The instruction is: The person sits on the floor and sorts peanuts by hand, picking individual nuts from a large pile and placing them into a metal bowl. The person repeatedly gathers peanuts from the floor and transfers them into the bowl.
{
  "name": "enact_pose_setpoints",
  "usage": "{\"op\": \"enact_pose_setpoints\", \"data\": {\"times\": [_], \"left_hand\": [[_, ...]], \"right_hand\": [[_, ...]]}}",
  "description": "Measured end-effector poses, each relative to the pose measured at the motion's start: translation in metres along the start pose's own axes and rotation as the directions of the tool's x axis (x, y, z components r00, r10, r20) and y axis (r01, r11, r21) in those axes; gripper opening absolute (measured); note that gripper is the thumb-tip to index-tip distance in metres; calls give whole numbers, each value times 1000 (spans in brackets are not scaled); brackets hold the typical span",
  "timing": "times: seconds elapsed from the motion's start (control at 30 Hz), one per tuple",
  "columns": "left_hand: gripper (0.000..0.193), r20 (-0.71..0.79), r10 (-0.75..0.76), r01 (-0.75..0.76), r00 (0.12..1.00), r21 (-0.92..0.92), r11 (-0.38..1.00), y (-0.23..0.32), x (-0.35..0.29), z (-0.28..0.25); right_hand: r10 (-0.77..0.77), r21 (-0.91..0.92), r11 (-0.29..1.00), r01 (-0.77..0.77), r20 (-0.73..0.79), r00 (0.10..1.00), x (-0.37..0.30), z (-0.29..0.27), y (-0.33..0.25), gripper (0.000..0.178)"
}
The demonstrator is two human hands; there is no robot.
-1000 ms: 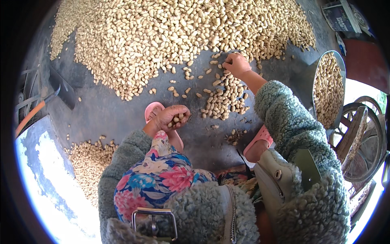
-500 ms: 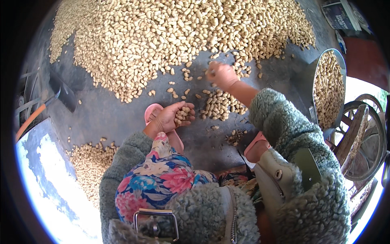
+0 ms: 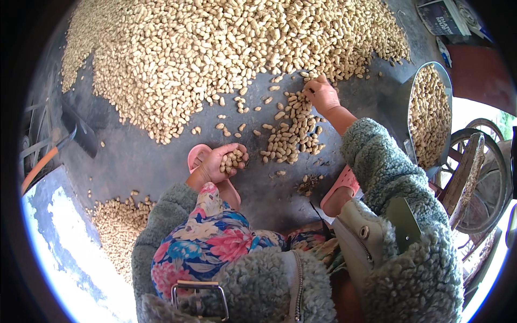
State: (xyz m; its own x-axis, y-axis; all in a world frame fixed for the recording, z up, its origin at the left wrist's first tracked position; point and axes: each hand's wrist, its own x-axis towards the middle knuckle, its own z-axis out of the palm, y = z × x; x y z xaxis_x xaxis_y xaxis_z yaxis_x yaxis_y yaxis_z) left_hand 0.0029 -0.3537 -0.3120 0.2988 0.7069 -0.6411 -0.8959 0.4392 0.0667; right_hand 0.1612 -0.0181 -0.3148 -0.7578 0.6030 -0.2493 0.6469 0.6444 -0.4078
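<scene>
In my left hand [image 3: 215, 162], cupped above my left pink clog, sits a handful of unshelled peanuts [image 3: 232, 160]. Out in front, my right hand [image 3: 323, 97] reaches down with bent, closed fingers to the near edge of a large peanut heap [image 3: 188, 59]. Its fingertips are among peanuts, and whatever they grip is hidden. A small loose pile of peanuts [image 3: 288, 141] lies between the two hands, just nearer than the right one. Single peanuts are scattered on the dark floor between the heap and my left hand.
An oval metal container [image 3: 450, 107] full of peanuts stands at right, near a spoked wheel [image 3: 498, 183] and a wooden beam [image 3: 466, 183]. At left are a shovel [image 3: 81, 132] and another peanut pile [image 3: 121, 226]. Dark debris [image 3: 309, 184] lies by my right clog [image 3: 339, 191].
My right hand has moved right and slightly nearer, down to the heap's edge. My left hand's fingers have curled further around its peanuts. The small pile now stretches farther toward the heap.
</scene>
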Motion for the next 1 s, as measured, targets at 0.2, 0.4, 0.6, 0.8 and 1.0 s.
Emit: {"op": "enact_pose_setpoints", "data": {"times": [0.2,0.4,0.6,0.8,1.0], "left_hand": [[29,-7,-13,13,1000,40,999,1,1,0],[28,-40,-28,30,999,48,998,-1,-1,-2],[26,-82,-33,38,996,56,998,0,0,-1],[26,-82,-43,49,996,69,996,-1,1,-3],[33,-66,-29,34,997,80,996,-1,1,-6]], "right_hand": [[-111,-89,988,129,175,978,-13,5,16,15],[49,20,999,-47,-137,989,17,-17,11,22],[76,54,996,-74,-48,996,46,-20,21,21],[8,42,999,-6,-38,999,50,-12,9,25],[216,-162,969,-186,192,957,55,-13,-27,19]]}}
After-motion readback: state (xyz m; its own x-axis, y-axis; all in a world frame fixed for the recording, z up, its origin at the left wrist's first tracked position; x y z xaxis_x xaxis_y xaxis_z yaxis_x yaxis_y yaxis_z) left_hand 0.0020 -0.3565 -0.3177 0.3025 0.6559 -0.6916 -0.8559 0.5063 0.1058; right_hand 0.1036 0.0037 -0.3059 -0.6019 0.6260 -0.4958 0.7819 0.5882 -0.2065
